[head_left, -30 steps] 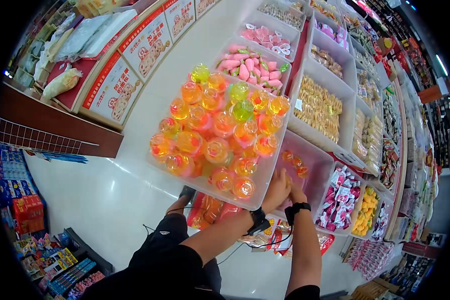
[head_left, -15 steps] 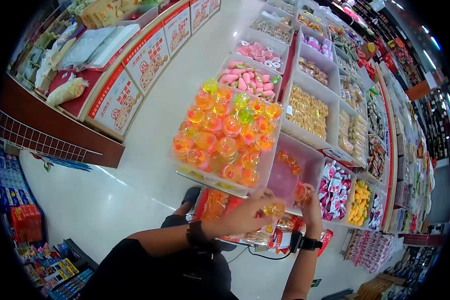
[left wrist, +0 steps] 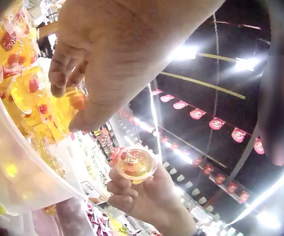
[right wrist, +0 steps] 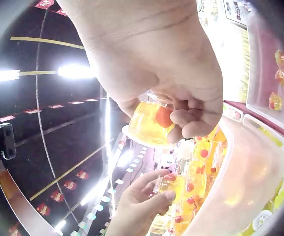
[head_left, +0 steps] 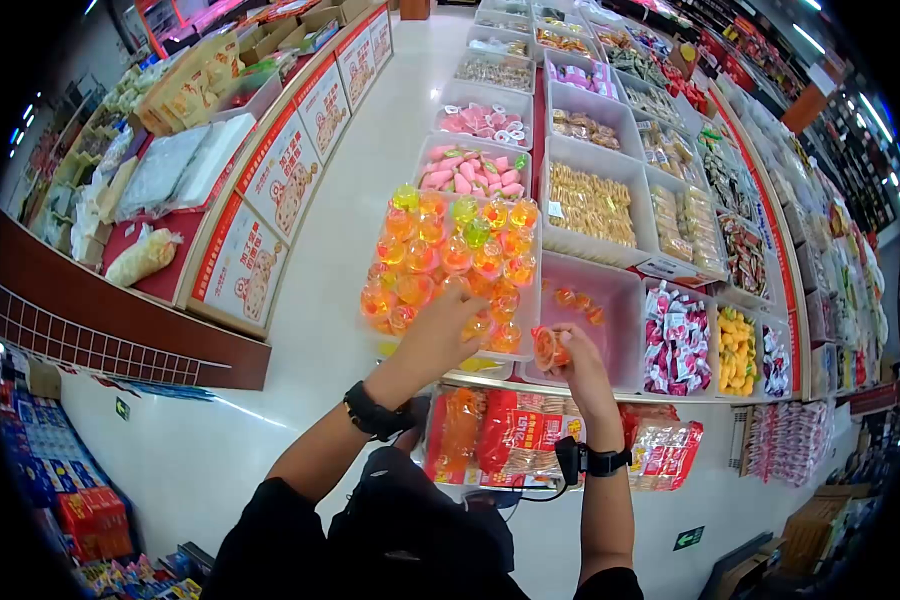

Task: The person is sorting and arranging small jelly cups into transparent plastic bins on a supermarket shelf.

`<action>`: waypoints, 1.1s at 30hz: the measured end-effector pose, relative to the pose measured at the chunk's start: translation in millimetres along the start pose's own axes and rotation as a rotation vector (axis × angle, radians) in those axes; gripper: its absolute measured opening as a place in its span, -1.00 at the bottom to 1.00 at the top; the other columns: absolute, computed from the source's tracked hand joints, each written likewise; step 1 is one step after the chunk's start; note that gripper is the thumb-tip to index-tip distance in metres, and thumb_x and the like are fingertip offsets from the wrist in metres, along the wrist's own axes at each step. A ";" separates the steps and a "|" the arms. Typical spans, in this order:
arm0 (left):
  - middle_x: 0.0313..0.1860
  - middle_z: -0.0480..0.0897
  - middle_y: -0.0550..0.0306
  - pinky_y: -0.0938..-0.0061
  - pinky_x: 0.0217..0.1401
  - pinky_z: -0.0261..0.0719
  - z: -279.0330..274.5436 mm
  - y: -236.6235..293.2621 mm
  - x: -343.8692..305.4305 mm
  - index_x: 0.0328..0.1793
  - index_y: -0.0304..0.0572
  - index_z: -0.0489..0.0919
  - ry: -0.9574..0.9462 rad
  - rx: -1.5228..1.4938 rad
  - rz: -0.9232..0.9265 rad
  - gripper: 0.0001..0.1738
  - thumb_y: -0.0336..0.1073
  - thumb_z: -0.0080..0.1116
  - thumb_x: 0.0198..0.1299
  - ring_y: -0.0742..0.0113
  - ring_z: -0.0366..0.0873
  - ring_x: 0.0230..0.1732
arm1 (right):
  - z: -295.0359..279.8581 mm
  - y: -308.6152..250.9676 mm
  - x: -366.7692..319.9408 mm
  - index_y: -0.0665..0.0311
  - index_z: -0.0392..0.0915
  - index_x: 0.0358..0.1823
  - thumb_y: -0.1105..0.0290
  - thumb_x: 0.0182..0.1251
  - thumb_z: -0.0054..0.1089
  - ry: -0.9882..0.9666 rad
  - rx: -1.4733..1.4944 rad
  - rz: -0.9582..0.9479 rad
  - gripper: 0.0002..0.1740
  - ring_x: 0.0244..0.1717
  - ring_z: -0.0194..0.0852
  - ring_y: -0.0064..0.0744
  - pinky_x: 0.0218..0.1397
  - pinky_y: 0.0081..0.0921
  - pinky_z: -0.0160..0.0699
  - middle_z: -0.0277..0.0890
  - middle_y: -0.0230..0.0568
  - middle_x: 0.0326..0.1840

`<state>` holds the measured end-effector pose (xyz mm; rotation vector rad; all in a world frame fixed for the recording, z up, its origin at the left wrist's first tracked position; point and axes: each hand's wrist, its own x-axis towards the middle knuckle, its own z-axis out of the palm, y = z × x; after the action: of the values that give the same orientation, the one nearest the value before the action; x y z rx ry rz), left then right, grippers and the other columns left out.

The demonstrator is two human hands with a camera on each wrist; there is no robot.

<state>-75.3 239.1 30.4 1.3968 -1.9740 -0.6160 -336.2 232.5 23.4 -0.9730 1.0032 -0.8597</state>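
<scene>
My left hand (head_left: 440,330) is at the near side of a translucent bin (head_left: 538,290) heaped with orange and a few yellow-green jelly cups (head_left: 455,255). Its thumb and fingers pinch a jelly cup (right wrist: 171,185), as the right wrist view shows, right beside the other cups. My right hand (head_left: 582,362) grips another jelly cup (head_left: 549,348), clear with yellow jelly and a red piece inside. That cup is over the front of the neighbouring pinkish bin (head_left: 615,345), where a few small orange cups (head_left: 575,300) lie towards the back.
Bins of purple-and-white packets (head_left: 678,340) and yellow sweets (head_left: 737,350) stand to the right. Behind are pink sweets (head_left: 473,172) and wrapped sticks (head_left: 590,205). Red bags (head_left: 525,430) sit below the shelf edge. A counter with posters (head_left: 260,220) stands across the aisle at left.
My hands, close together over the pinkish bin earlier, have come apart, each with a jelly cup. The left hand has moved left and forward to the heaped bin. The head view has turned and tilted up.
</scene>
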 end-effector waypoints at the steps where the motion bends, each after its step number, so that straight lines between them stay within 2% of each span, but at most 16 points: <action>1: 0.02 0.51 -0.03 0.22 0.07 0.59 3.3 -3.4 2.4 0.23 -0.14 0.58 -0.038 0.016 0.009 -0.49 -0.33 0.37 0.11 -0.04 0.58 0.03 | 1.0 4.6 0.4 0.27 0.53 0.13 0.19 0.62 -0.05 0.009 -0.018 -0.007 -0.66 -0.19 0.54 -0.58 -0.17 -0.56 0.50 0.59 -0.32 -0.11; 5: 0.03 0.52 -0.03 0.23 0.07 0.59 13.3 -13.4 2.8 0.24 -0.13 0.59 -0.098 0.013 0.063 -0.49 -0.33 0.37 0.12 -0.02 0.59 0.04 | 1.4 13.9 -2.3 0.24 0.53 0.14 0.18 0.62 -0.05 0.013 -0.028 0.014 -0.66 -0.16 0.56 -0.61 -0.13 -0.58 0.53 0.61 -0.33 -0.07; 11: 0.03 0.52 -0.01 0.25 0.06 0.59 15.1 -16.4 0.5 0.26 -0.10 0.60 -0.138 0.035 -0.002 -0.51 -0.34 0.36 0.15 0.02 0.59 0.03 | -5.3 24.1 6.5 0.22 0.51 0.17 0.22 0.60 0.04 0.120 -0.114 -0.035 -0.70 -0.11 0.57 -0.54 -0.09 -0.53 0.60 0.56 -0.36 -0.08; 14: 0.04 0.51 0.01 0.25 0.05 0.60 19.1 -23.7 2.5 0.26 -0.09 0.60 -0.121 0.066 0.106 -0.51 -0.32 0.37 0.16 0.03 0.60 0.02 | -3.3 16.8 11.8 0.22 0.49 0.17 0.28 0.57 0.12 0.077 -0.031 -0.080 -0.72 -0.10 0.58 -0.55 -0.09 -0.53 0.63 0.56 -0.38 -0.03; 20: 0.05 0.50 0.05 0.24 0.04 0.61 18.4 -18.8 3.0 0.28 -0.05 0.59 -0.200 0.079 0.097 -0.49 -0.27 0.39 0.18 0.03 0.59 0.05 | 0.3 11.3 20.2 0.21 0.45 0.17 0.32 0.56 0.13 0.058 0.038 -0.047 -0.74 -0.10 0.60 -0.50 -0.08 -0.49 0.64 0.57 -0.34 0.00; 23: 0.13 0.49 0.04 0.24 0.09 0.62 14.0 -14.6 3.1 0.33 -0.04 0.56 -0.237 0.037 0.061 -0.45 -0.25 0.39 0.19 0.02 0.59 0.10 | 2.5 19.6 26.5 0.20 0.43 0.20 0.34 0.56 0.13 0.063 0.167 -0.039 -0.72 -0.08 0.62 -0.47 -0.06 -0.47 0.64 0.58 -0.30 0.04; 26: 0.21 0.47 0.02 0.23 0.13 0.63 15.6 -16.9 1.3 0.40 -0.04 0.52 -0.197 -0.006 0.067 -0.39 -0.25 0.40 0.19 0.01 0.60 0.14 | 5.3 20.7 31.8 0.20 0.35 0.28 0.40 0.53 0.17 0.029 0.261 -0.059 -0.63 0.06 0.59 -0.48 0.02 -0.44 0.67 0.54 -0.24 0.14; 29: 0.24 0.46 -0.02 0.22 0.17 0.63 11.6 -12.0 -3.4 0.42 -0.07 0.50 -0.157 -0.041 0.031 -0.36 -0.24 0.39 0.20 0.01 0.60 0.16 | 2.4 20.7 40.3 0.20 0.29 0.34 0.50 0.46 0.24 -0.055 0.319 -0.048 -0.51 0.16 0.59 -0.42 0.13 -0.36 0.68 0.53 -0.18 0.21; 32: 0.23 0.47 -0.01 0.25 0.16 0.62 6.3 -7.5 -4.0 0.41 -0.10 0.50 -0.163 -0.160 -0.093 -0.37 -0.22 0.39 0.22 0.04 0.59 0.16 | 10.8 6.2 43.5 0.21 0.25 0.37 0.57 0.39 0.30 -0.046 0.241 -0.061 -0.41 0.22 0.58 -0.39 0.20 -0.39 0.64 0.53 -0.13 0.25; 33: 0.22 0.48 -0.02 0.24 0.15 0.62 7.2 -9.7 -2.6 0.40 -0.11 0.50 -0.128 -0.139 -0.070 -0.39 -0.21 0.39 0.22 0.03 0.60 0.16 | 10.9 5.6 48.3 0.22 0.25 0.37 0.57 0.37 0.31 -0.064 0.197 -0.114 -0.40 0.22 0.57 -0.41 0.22 -0.42 0.62 0.53 -0.14 0.24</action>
<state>-73.6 238.5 18.2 1.3759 -1.9461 -0.8769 -310.4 193.1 7.2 -0.8895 0.7984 -0.9962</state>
